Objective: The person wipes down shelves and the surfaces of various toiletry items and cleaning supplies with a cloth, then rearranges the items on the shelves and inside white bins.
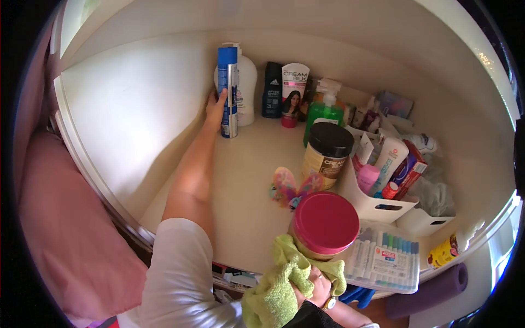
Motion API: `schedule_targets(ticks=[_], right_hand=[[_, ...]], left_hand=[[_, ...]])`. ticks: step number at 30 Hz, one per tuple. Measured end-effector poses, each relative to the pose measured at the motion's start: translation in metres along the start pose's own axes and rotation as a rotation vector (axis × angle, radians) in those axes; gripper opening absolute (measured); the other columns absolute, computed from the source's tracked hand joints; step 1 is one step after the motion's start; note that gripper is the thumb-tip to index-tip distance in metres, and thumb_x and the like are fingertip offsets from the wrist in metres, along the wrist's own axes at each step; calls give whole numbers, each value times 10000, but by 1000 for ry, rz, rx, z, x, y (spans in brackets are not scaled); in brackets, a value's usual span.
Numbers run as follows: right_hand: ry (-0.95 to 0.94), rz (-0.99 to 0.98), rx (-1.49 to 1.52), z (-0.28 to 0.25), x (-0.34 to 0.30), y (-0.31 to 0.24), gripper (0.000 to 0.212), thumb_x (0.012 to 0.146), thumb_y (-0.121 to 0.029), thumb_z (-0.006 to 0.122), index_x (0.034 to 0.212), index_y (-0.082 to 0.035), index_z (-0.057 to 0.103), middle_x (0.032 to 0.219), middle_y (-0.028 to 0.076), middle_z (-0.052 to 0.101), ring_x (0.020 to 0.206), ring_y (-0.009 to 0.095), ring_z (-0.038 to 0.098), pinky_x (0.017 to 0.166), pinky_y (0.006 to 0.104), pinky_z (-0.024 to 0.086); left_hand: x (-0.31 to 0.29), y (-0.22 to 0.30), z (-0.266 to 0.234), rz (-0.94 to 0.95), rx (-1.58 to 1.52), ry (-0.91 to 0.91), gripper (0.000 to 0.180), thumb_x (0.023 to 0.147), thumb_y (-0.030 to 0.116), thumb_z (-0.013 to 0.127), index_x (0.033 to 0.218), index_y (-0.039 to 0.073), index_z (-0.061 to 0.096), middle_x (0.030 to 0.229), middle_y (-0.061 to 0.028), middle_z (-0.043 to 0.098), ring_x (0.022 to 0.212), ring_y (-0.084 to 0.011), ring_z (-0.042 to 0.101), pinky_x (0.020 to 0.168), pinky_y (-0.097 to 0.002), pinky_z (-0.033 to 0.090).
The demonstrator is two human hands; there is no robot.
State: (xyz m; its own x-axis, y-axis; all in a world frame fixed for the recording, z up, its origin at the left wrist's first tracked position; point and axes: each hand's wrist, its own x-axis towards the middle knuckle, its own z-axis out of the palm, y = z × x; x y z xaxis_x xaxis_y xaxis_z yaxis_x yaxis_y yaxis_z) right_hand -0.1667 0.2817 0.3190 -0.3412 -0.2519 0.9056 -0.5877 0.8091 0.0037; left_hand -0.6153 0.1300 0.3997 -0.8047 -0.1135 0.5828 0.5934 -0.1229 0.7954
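Observation:
At the back left of the shelf, my left hand [216,107] is wrapped round a tall blue and silver spray can [227,117], which stands upright. Right behind the can is a white pump bottle [247,90]. My right hand [317,288] is closed on a lime-green cloth [273,292] at the shelf's front edge. The cloth touches a jar with a dark pink lid [326,221]. Beyond that jar lie a colourful butterfly-shaped item [295,188] and a black-lidded tub [328,147].
Along the back stand a black bottle [272,90], a white tube [295,82] and a green pump bottle [324,112]. White bins [377,210] full of toiletries line the right side. A case of markers [385,259] lies at the front right, near a yellow bottle [444,251].

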Motion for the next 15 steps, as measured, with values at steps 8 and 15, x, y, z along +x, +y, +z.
schedule_targets(ticks=[8, 15], right_hand=[[-30, -51, -22, -2, 9, -3, 390, 644, -126, 699, 1009, -188, 579, 891, 153, 564, 706, 272, 616, 570, 313, 522], [-51, -115, -91, 0, 4, 1, 365, 644, -127, 696, 976, -229, 585, 866, 145, 559, 689, 267, 617, 546, 313, 535]], left_hand=[[26, -14, -28, -280, -437, -327, 962, 787, 776, 183, 1382, 26, 278, 1308, -151, 442, 1185, -252, 436, 994, -379, 350], [18, -15, -17, -374, -503, -409, 1069, 749, 810, 203, 1395, -40, 183, 1427, -161, 286, 1311, -272, 277, 1079, -398, 213]])
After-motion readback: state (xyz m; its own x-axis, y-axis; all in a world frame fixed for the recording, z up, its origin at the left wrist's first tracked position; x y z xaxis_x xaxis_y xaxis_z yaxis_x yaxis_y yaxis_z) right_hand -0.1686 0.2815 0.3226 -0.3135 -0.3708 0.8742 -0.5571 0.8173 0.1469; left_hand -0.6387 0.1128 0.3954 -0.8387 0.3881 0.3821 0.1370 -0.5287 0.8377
